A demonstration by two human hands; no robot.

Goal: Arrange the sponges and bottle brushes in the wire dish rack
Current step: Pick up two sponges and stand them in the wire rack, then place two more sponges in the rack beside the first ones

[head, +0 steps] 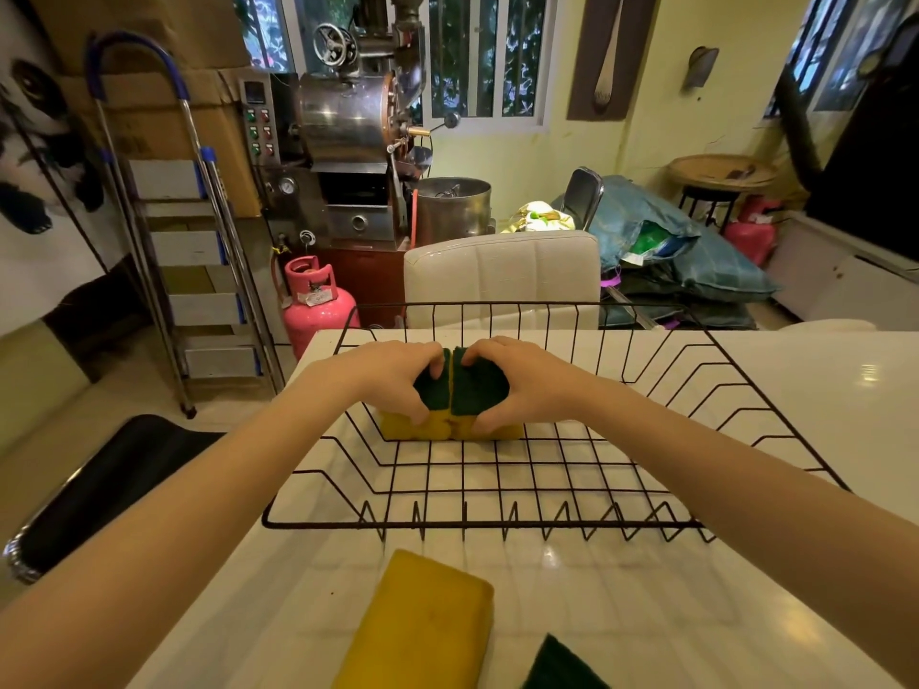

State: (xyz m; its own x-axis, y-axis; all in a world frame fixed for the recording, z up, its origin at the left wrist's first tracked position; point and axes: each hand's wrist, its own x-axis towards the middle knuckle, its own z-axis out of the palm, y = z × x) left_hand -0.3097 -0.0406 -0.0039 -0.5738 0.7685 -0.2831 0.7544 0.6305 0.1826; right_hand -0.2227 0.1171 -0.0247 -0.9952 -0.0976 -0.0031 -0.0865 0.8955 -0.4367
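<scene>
A black wire dish rack (497,525) sits on the white table. Inside it, toward the far side, two yellow sponges with dark green scrub tops lie side by side and touch. My left hand (393,372) grips the left sponge (431,392). My right hand (517,377) grips the right sponge (475,390). Closer to me, outside the rack, a yellow sponge (422,624) lies on the table, and the dark green corner of another sponge (557,663) shows at the bottom edge. No bottle brush is in view.
The white table (820,390) extends to the right of the rack. A cream chair (502,276) stands behind the table, a black stool (104,484) at the left. A pink gas cylinder (316,303), a stepladder (194,271) and a metal machine (348,121) stand beyond.
</scene>
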